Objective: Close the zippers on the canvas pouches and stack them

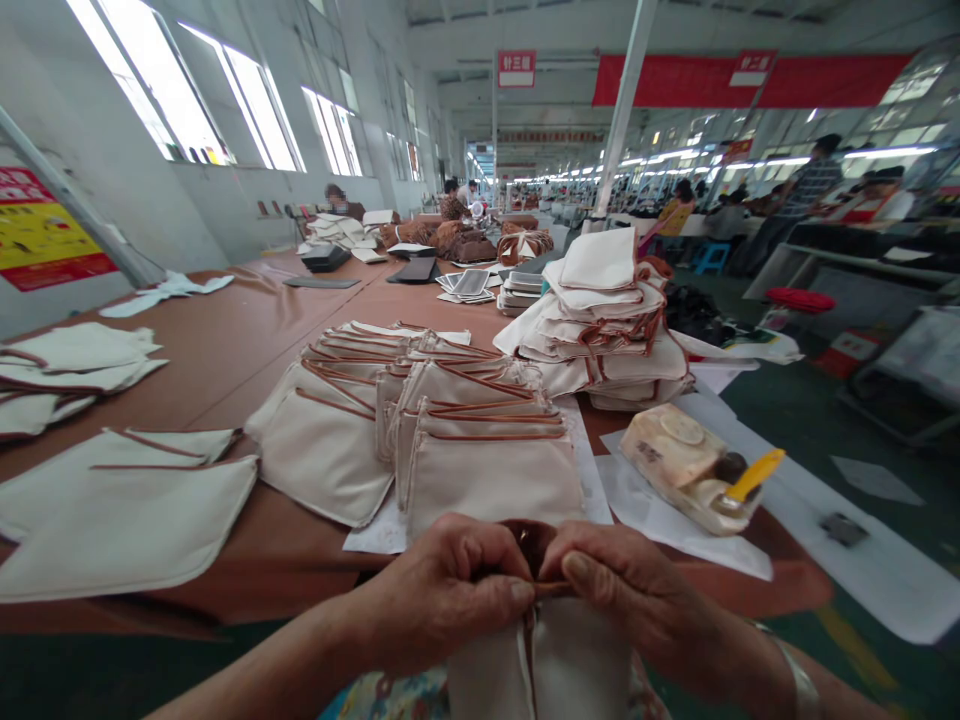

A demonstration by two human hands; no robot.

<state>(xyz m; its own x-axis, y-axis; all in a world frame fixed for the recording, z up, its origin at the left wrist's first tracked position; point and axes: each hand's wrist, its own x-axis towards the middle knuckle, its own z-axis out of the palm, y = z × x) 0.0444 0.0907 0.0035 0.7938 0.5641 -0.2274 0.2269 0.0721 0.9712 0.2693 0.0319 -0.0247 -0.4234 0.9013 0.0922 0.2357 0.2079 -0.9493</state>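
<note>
Here, the left hand [450, 590] and right hand [630, 590] meet at the near edge of the brown surface [225, 350]. The fingers of each pinch the brown-trimmed top of a cream canvas pouch [577, 660], which hangs below them. Just beyond lie overlapping rows of pouches [480, 440], a taller stack [607, 330] and a tub [686, 465] holding a yellow-handled tool [754, 475].

Factory floor, bag-making line. A long brown worktable [225, 350] is running away toward 12 o'clock, carrying cream canvas pouches [480, 470] fanning out in rows at 12 and a taller pile [607, 320] leaning at 1. Workers [675, 212] are sitting along benches at 1 to 2; red banners [675, 80] are hanging overhead at 1; high windows [255, 110] are lighting the wall at 10 to 11.
</note>
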